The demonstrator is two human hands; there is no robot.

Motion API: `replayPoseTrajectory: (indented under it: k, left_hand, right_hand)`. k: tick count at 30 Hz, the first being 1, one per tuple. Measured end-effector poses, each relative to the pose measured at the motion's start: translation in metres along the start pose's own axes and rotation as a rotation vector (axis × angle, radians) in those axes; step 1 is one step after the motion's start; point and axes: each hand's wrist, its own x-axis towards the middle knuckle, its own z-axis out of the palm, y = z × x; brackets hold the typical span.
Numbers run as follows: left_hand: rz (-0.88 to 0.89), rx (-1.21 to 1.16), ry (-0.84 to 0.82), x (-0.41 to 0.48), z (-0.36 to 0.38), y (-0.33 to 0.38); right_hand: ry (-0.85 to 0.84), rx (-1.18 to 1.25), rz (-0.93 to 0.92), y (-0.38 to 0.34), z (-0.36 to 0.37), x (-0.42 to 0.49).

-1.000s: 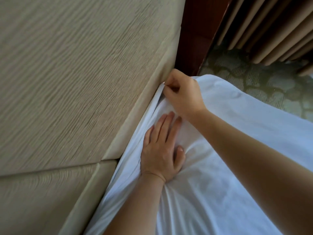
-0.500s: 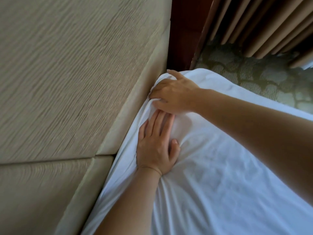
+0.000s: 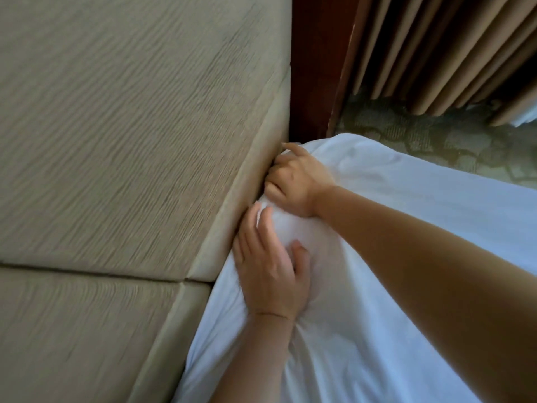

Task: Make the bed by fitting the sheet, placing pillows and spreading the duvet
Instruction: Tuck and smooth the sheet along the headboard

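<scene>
The right hand (image 3: 293, 181), fingers curled round a bunch of the sheet (image 3: 406, 286), crams it into the gap against the headboard (image 3: 130, 126). The left hand (image 3: 270, 271), fingers straight and slightly spread, presses the sheet flat just beside the headboard. If the grip loosens too soon, the fabric may spring out or lump. The padding crowds the fingers. Past the headboard's end are a wooden post (image 3: 313, 68), curtain (image 3: 436, 48) and carpet (image 3: 421, 135).

Inspection finds no legible text, label, brand, number or sign on the sheet (image 3: 436, 213), the padded headboard (image 3: 130, 126), the curtain (image 3: 436, 48) or the carpet (image 3: 421, 135).
</scene>
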Motion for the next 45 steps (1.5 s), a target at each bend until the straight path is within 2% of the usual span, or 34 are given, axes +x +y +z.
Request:
replayPoseTrajectory:
  k: [4, 9, 11, 17, 21, 23, 27, 29, 33, 37, 40, 45]
  left_hand:
    - [-0.142, 0.128, -0.106, -0.004, -0.002, 0.001]
    - [-0.151, 0.255, -0.258, 0.001, -0.014, -0.001]
    - [-0.171, 0.279, -0.270, 0.008, -0.014, -0.005]
    - [-0.267, 0.171, -0.257, 0.017, -0.007, -0.010]
    - [-0.317, 0.123, -0.268, 0.022, -0.010, -0.007]
    - [-0.351, 0.073, -0.294, 0.023, -0.013, -0.007]
    - [-0.459, -0.168, -0.460, 0.037, -0.022, -0.012]
    - [-0.440, -0.242, -0.544, 0.035, -0.033, -0.013]
    - [-0.208, -0.054, -0.409, -0.022, -0.061, -0.018]
    - [-0.093, -0.039, -0.279, -0.077, -0.091, -0.035]
    - [-0.109, -0.030, -0.278, -0.094, -0.102, -0.046]
    - [-0.269, 0.009, -0.371, -0.091, -0.114, -0.045]
  right_hand:
    - [-0.014, 0.012, 0.017, -0.004, -0.002, 0.001]
    - [-0.056, -0.042, 0.032, -0.007, -0.007, 0.001]
    - [-0.060, -0.041, 0.054, -0.009, -0.009, 0.001]
    - [-0.046, -0.028, 0.204, -0.021, -0.004, -0.005]
    - [0.167, 0.135, 0.444, -0.037, -0.003, -0.027]
    - [0.208, 0.225, 0.465, -0.051, -0.008, -0.044]
    - [0.071, 0.199, 0.531, -0.094, -0.016, -0.088]
    - [0.029, 0.195, 0.578, -0.119, -0.020, -0.113]
    - [-0.010, 0.241, 0.625, -0.156, -0.031, -0.155]
    - [0.004, 0.256, 0.642, -0.185, -0.034, -0.190]
    - [0.014, 0.253, 0.654, -0.203, -0.034, -0.207]
    - [0.013, 0.247, 0.661, -0.217, -0.036, -0.216]
